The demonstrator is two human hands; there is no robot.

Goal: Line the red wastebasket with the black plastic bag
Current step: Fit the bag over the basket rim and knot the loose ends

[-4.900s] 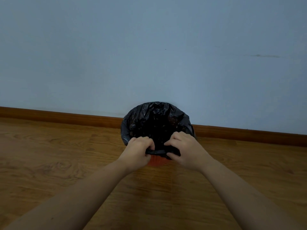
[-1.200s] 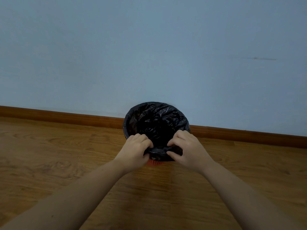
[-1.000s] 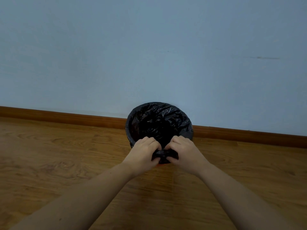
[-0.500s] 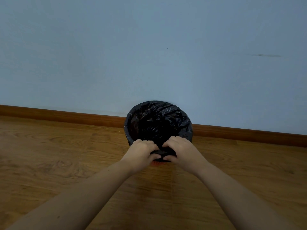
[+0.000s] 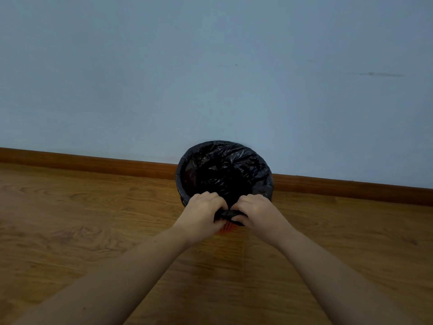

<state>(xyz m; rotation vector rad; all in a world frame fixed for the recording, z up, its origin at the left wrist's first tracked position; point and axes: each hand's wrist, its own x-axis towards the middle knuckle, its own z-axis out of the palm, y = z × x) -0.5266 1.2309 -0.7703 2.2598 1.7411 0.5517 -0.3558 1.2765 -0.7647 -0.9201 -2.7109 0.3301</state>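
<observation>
The red wastebasket (image 5: 226,228) stands on the wooden floor against the wall; only a small strip of its red mesh shows below my hands. A crinkled black plastic bag (image 5: 225,170) fills its inside and is folded over the rim all round. My left hand (image 5: 203,213) and my right hand (image 5: 256,212) sit side by side at the near rim, both gripping a bunched fold of the bag's edge between them.
A pale blue wall (image 5: 210,78) rises right behind the basket, with a brown skirting board (image 5: 93,161) along its foot. Wooden floor (image 5: 70,219) stretches to the left, right and front of the basket.
Over the last seconds the bag's edge has been drawn tighter over the rim. Both hands have stayed at the near rim, moving closer together and bunching the plastic between them.
</observation>
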